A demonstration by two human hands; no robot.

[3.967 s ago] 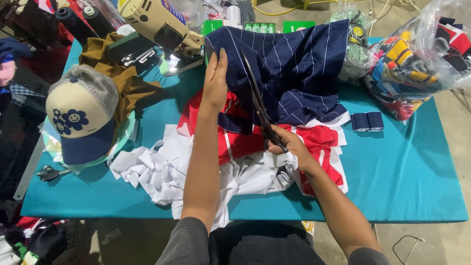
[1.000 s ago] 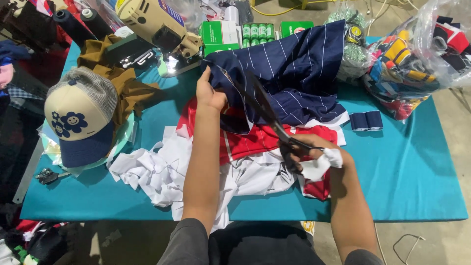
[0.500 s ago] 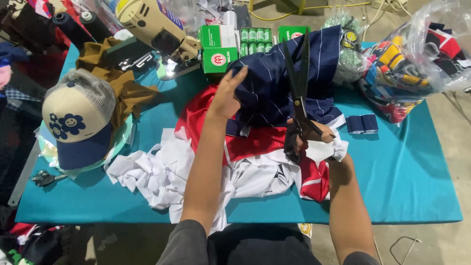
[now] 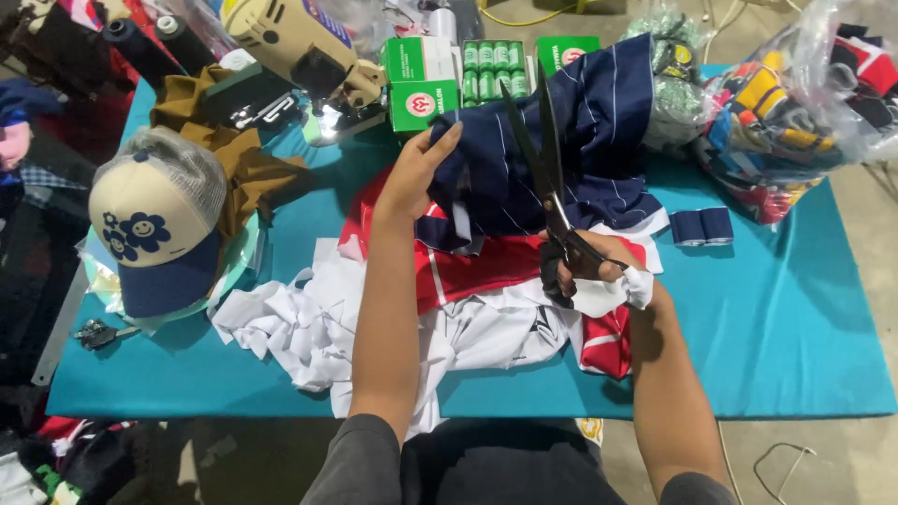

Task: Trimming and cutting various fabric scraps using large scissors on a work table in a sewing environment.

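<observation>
My left hand (image 4: 418, 175) grips the left edge of a navy pinstriped fabric (image 4: 599, 131) and lifts it off the table. My right hand (image 4: 591, 265) holds large black scissors (image 4: 543, 159) with the blades pointing up and slightly apart against the navy cloth; a scrap of white cloth is bunched in the same hand. Under both hands lie a red garment (image 4: 477, 266) and a pile of white fabric pieces (image 4: 309, 327) on the teal table (image 4: 776, 318).
A cream and navy cap (image 4: 154, 229) sits at the left, by brown cloth (image 4: 238, 154). A beige sewing machine (image 4: 299, 42) and green thread boxes (image 4: 426, 79) stand at the back. A clear bag of colourful cloth (image 4: 795, 103) and two navy cuffs (image 4: 702, 226) lie at the right.
The scissors have swung from lying across the fabric to pointing upright. The left hand has drawn the navy cloth up and toward the middle, bunching it.
</observation>
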